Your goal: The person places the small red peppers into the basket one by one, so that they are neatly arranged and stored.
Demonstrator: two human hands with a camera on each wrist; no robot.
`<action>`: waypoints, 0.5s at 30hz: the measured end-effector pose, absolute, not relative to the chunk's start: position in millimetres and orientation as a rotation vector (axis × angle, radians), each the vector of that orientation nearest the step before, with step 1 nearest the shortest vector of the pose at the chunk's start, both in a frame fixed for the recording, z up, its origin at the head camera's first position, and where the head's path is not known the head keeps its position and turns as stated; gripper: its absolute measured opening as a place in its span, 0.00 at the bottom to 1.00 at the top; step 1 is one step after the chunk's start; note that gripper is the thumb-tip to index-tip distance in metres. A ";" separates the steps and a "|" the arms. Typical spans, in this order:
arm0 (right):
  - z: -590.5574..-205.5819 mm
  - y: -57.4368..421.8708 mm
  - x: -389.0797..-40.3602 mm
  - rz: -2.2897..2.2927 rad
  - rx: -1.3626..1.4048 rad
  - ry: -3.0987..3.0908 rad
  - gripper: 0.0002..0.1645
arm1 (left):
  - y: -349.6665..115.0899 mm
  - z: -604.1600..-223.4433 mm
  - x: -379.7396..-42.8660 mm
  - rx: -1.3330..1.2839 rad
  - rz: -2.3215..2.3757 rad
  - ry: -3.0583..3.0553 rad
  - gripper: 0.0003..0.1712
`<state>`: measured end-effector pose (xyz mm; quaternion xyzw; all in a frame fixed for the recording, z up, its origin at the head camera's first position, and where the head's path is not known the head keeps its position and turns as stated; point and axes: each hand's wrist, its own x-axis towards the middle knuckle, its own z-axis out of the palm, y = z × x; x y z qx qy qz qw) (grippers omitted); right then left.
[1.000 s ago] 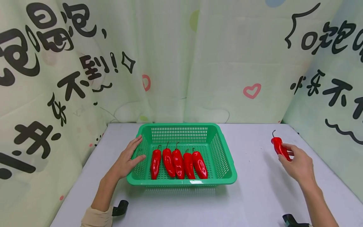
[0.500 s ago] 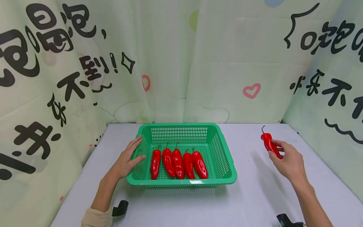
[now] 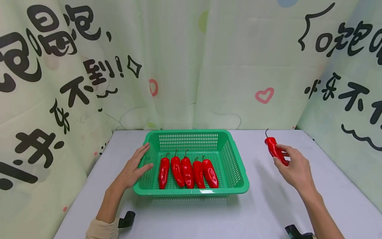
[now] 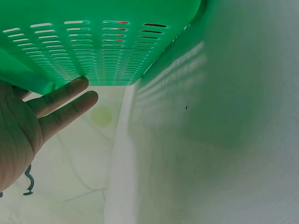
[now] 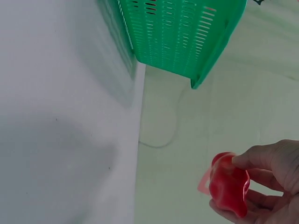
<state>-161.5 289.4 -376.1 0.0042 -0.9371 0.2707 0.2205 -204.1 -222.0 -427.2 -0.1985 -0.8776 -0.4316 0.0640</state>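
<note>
A red chili pepper (image 3: pixel 274 149) with a dark curved stem is held between the thumb and fingers of my right hand (image 3: pixel 293 166), raised over the table to the right of the basket. The right wrist view shows the thumb on one side of the pepper (image 5: pixel 228 184) and fingers on the other. My left hand (image 3: pixel 132 171) rests against the left rim of the green plastic basket (image 3: pixel 191 192), thumb over the edge and fingers stretched along it. Inside the basket several red chili peppers (image 3: pixel 187 172) lie side by side, stems pointing away.
The basket stands on a white table (image 3: pixel 191 219), its slotted wall (image 4: pixel 84 51) seen from outside in the left wrist view. Behind and at both sides hangs a pale green curtain (image 3: pixel 226 83) with dark lettering. The table's back edge runs just behind the basket.
My right hand has moved left with the chili pepper, closer to the basket and slightly farther back. My left hand, the basket and the peppers in it have stayed put.
</note>
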 end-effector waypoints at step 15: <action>-374.3 259.6 -157.6 0.808 0.100 -2.567 0.38 | -222.6 -428.9 -205.4 -0.598 -1.310 -2.652 0.42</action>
